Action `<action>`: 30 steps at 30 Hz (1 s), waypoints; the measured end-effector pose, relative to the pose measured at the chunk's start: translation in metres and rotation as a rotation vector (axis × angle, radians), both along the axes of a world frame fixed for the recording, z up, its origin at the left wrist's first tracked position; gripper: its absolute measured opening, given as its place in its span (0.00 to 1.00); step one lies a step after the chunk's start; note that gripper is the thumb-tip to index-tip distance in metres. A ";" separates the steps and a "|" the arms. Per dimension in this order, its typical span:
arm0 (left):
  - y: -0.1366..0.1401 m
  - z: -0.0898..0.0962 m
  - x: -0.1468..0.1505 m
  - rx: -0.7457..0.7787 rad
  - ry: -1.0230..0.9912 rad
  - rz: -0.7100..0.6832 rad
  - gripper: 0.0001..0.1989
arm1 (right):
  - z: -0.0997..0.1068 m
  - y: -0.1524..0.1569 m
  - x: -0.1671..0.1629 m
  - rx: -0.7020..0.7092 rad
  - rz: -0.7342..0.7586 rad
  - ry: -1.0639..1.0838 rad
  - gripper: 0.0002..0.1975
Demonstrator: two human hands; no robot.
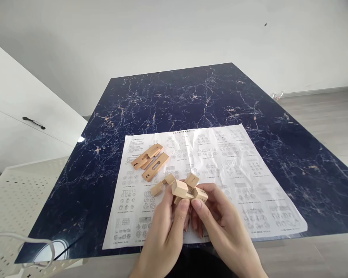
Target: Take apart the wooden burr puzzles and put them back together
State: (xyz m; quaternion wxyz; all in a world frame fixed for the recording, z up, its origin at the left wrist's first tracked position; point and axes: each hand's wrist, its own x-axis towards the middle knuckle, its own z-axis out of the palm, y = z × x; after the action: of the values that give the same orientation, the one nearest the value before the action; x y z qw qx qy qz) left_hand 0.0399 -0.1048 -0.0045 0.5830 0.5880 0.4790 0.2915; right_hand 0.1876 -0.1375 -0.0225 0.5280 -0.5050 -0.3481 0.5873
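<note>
My left hand (171, 224) and my right hand (217, 216) are both closed around notched wooden puzzle pieces (180, 188), held close together above the sheet. Thumbs press the near side of the pieces, and the fingers underneath are partly hidden. On the right, a piece with dark marks (200, 194) sits by my right thumb. Just beyond my left hand lies a loose notched wooden piece (162, 184). Farther to the left, flat wooden pieces marked with numbers (156, 166) rest on the printed instruction sheet (203, 162). How the held pieces interlock I cannot tell.
A dark blue marble-patterned table (174, 100) carries the creased sheet near its front edge. White cabinet drawers (31, 108) stand at the left. A white cable (23, 236) loops over a perforated white panel (37, 193) at the lower left.
</note>
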 end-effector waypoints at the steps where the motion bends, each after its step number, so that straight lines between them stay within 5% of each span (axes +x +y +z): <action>1: 0.000 0.000 -0.001 0.003 0.009 -0.013 0.20 | -0.001 0.000 0.000 0.014 -0.006 0.001 0.17; 30: 0.001 0.007 -0.003 -0.045 -0.029 -0.122 0.16 | -0.003 -0.001 0.000 0.031 -0.083 -0.054 0.18</action>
State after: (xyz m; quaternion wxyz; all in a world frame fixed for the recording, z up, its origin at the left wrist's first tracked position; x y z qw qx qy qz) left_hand 0.0372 -0.1035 0.0025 0.6198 0.5985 0.4401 0.2531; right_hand 0.1877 -0.1390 -0.0255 0.5500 -0.5265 -0.3503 0.5456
